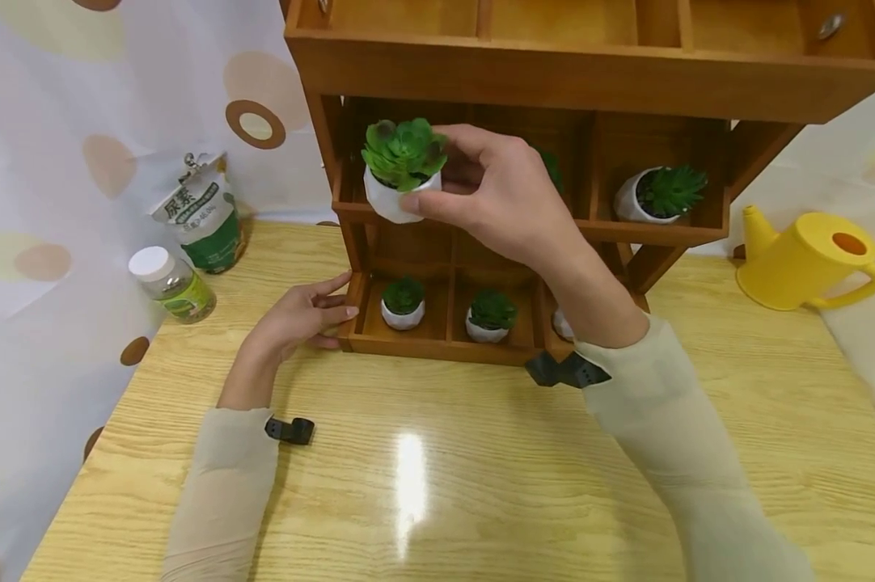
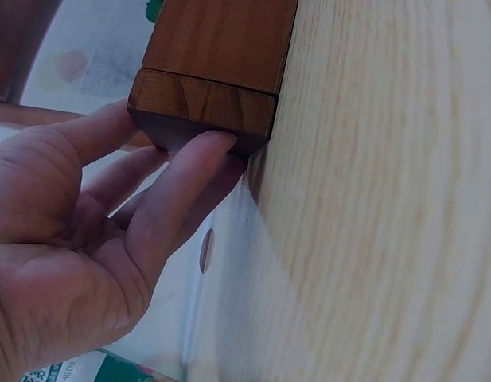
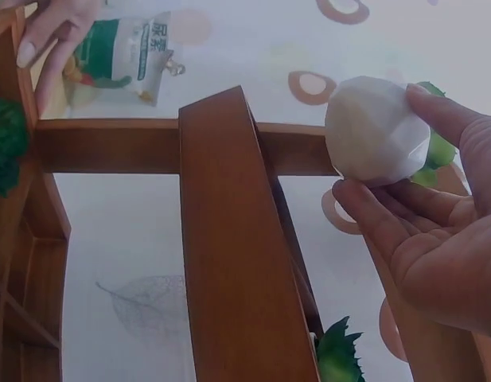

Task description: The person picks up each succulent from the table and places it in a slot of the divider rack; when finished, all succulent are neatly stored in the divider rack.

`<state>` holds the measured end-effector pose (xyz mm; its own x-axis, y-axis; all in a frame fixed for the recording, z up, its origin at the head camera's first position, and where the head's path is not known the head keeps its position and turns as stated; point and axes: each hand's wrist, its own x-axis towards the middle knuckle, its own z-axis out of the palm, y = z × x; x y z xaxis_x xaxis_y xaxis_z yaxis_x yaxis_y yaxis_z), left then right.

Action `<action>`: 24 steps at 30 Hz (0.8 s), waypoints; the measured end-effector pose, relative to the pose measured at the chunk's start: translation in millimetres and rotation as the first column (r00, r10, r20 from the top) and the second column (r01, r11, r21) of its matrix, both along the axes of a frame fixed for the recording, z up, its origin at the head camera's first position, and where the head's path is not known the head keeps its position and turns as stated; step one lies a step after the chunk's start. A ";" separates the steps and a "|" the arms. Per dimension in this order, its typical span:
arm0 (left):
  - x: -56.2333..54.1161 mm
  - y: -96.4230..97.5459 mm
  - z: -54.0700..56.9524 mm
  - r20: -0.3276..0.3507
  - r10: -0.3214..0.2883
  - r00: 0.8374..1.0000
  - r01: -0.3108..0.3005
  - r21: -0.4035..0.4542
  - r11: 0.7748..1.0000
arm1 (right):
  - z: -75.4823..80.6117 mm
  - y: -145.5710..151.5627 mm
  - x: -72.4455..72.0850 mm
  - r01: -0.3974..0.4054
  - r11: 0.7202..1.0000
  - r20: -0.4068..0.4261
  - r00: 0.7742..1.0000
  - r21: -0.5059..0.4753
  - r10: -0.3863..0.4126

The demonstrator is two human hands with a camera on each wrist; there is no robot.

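My right hand (image 1: 513, 190) holds a potted succulent (image 1: 404, 166) in front of the left end of the middle tier of a brown wooden plant shelf (image 1: 590, 85). The thumb presses one side of its white faceted pot, fingers on the other; the right wrist view shows the pot's underside (image 3: 372, 131). Low on the left, my left hand (image 1: 302, 319) grips the end of the bottom tier, thumb near its front corner (image 2: 205, 103). A small succulent (image 1: 403, 303) and another succulent (image 1: 491, 315) sit in bottom compartments. Behind my right hand, a plant is mostly hidden.
One tilted potted succulent (image 1: 659, 194) is in the right compartment of the middle tier. A yellow watering can (image 1: 794, 263) stands right of the shelf. A white-capped jar (image 1: 175, 283) and a clipped green-and-white bag (image 1: 205, 218) stand on the left of the wooden table (image 1: 481, 469).
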<state>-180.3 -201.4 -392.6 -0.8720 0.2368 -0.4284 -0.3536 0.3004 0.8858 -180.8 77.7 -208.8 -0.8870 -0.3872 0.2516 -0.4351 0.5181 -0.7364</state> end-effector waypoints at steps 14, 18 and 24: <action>-0.8 1.3 0.3 -0.012 -0.020 1.000 0.020 0.005 1.000 | -1.5 -21.8 -31.1 0.082 0.965 -0.189 0.981 0.248 -0.035; -1.4 1.3 -0.1 -0.014 -0.023 1.000 0.023 0.006 1.000 | -3.8 -27.3 -34.9 0.100 0.943 -0.200 0.979 0.316 -0.036; -1.6 1.8 -1.4 -0.009 -0.014 1.000 0.014 0.005 1.000 | -9.2 -32.1 -41.9 0.111 0.927 -0.222 0.975 0.359 -0.031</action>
<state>-181.9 -199.6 -394.1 -0.8722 0.2510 -0.4198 -0.3419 0.3010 0.8902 -222.7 45.6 -218.1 -0.8583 -0.4259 0.2861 -0.5100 0.7694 -0.3846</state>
